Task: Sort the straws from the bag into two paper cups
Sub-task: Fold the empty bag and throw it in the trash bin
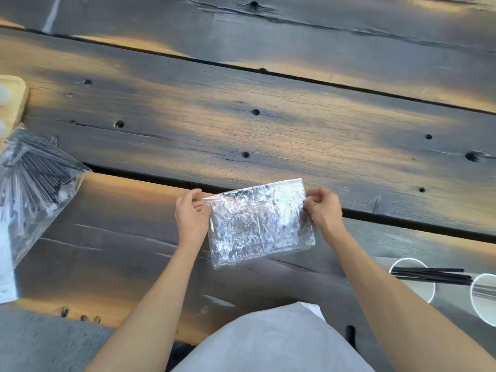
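Note:
A crinkled clear zip bag (260, 224) lies in front of me on the dark wooden table (241, 135), and I see no straws in it. My left hand (191, 213) pinches its top left corner at the zip strip. My right hand (323, 209) pinches the top right edge. At the lower right stand two white paper cups: one (429, 291) holds several black straws (432, 275), the other (483, 299) holds thin clear straws and is cut off by the frame edge.
A larger clear bag (35, 178) full of black and clear straws lies at the left edge. Behind it sits a light wooden tray (16, 103). White paper (5, 264) lies at the lower left. My grey-clad lap fills the bottom centre.

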Action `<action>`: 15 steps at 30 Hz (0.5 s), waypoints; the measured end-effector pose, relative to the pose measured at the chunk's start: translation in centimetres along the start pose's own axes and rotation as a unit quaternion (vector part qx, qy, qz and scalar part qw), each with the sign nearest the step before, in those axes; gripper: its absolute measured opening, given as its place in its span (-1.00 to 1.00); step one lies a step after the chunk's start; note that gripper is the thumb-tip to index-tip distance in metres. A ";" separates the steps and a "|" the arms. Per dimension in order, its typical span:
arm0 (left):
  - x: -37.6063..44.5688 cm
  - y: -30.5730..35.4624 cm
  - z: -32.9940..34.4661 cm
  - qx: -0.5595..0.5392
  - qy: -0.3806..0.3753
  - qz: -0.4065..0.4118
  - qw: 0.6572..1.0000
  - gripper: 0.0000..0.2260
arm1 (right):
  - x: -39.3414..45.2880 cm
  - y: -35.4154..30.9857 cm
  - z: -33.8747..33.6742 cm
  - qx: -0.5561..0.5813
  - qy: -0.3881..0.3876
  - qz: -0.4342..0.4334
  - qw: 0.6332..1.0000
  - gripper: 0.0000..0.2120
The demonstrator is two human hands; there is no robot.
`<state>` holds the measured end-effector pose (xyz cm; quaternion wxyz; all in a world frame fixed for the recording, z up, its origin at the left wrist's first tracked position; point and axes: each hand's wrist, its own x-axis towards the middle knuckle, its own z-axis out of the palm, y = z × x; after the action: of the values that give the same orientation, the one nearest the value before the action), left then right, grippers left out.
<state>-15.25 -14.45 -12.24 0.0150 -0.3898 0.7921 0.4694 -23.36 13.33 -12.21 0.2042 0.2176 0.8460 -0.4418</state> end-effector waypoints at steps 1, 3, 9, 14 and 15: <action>-0.2 0.2 0.0 0.011 0.011 0.007 1.000 -0.66 | -0.1 -0.3 0.0 -0.006 0.019 -0.012 1.000 -0.85; -1.0 0.8 0.1 0.034 0.036 0.020 0.999 -0.69 | -0.8 -1.2 -0.1 -0.041 0.058 -0.048 0.996 -0.87; -6.8 1.1 2.0 -0.022 -0.270 -0.067 0.960 -0.85 | -4.4 -1.2 1.4 -0.009 -0.246 0.016 0.969 -0.85; -8.7 -0.6 3.6 -0.042 -0.355 -0.172 0.918 -0.85 | -6.6 1.0 3.5 -0.077 -0.393 0.082 0.913 -0.87; -8.6 -0.8 3.4 -0.065 -0.333 -0.195 0.920 -0.84 | -6.4 1.6 3.4 -0.067 -0.368 0.092 0.923 -0.87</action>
<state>-9.91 -6.89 -11.39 0.3434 -0.3580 0.6179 0.6101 -16.66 10.09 -11.59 0.5555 0.1022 0.7150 -0.4119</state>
